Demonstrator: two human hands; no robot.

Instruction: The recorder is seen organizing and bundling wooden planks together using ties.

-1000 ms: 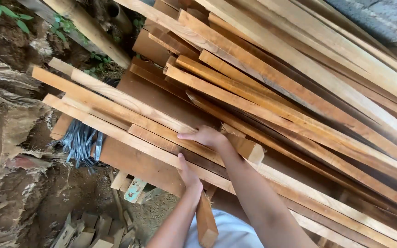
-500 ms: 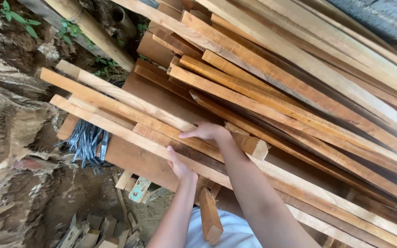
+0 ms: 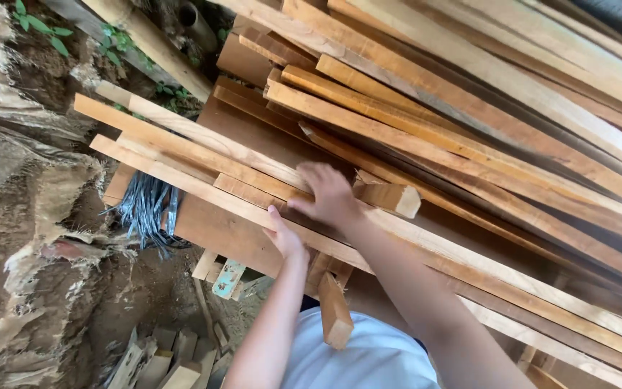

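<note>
A heap of long wooden planks point(image 3: 469, 94) slopes across the view. My left hand point(image 3: 286, 239) grips the lower edge of a long pale plank point(image 3: 181, 180) near the front of the heap, thumb on top. My right hand point(image 3: 329, 194) lies just above it on the same layer of planks, fingers spread and blurred, holding nothing. A short cut block point(image 3: 391, 199) sits right beside my right hand's knuckles. Both forearms come up from the bottom of the view.
A bundle of grey metal strips point(image 3: 145, 209) pokes out under the planks at the left. A short board end point(image 3: 334, 313) hangs below the heap. An earth bank point(image 3: 23, 216) rises on the left, with wood offcuts point(image 3: 160, 364) on the ground.
The view has shifted, so the heap sits higher in the picture. Both hands stay on the same planks; my right hand's fingers have moved slightly and are now blurred.
</note>
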